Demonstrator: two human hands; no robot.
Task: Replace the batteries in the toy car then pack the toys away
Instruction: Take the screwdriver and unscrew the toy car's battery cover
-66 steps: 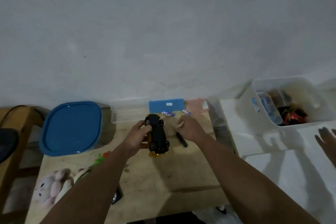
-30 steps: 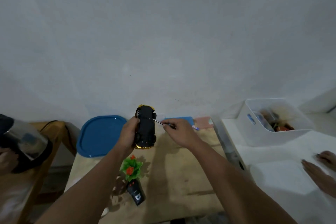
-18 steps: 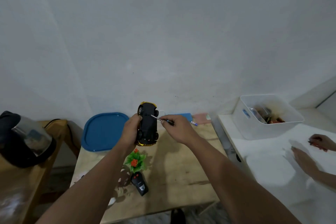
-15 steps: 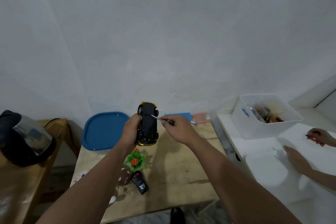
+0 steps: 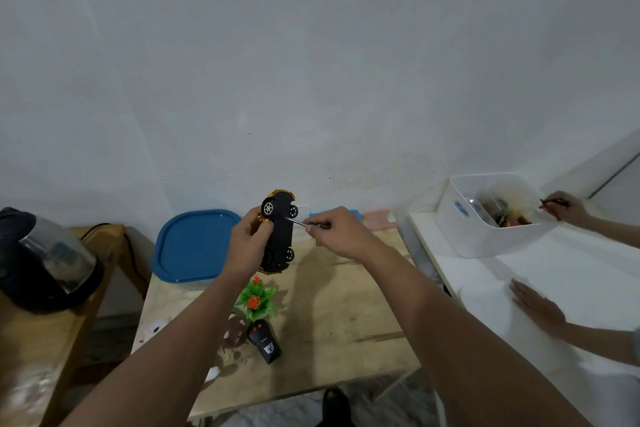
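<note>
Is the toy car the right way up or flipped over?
Flipped. The toy car is held up off the table in the left hand with its black underside and wheels facing the camera, while the right hand points a screwdriver at it.

Black kettle on side table; another person's hands on white surface.

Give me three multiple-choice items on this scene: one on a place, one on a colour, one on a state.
1. Where is the remote control?
A. in the white bin
B. on the wooden table
C. on the blue lid

2. What colour is the lid of the container?
A. blue
B. red
C. white

3. How is the toy car held?
A. flat on the table
B. roof towards the camera
C. lifted, underside showing

Answers: 1 B, it lies on the wooden table near the plastic flower. 2 A, plainly blue. 3 C, the left hand grips it aloft while the right hand points the screwdriver at its underside.
</note>
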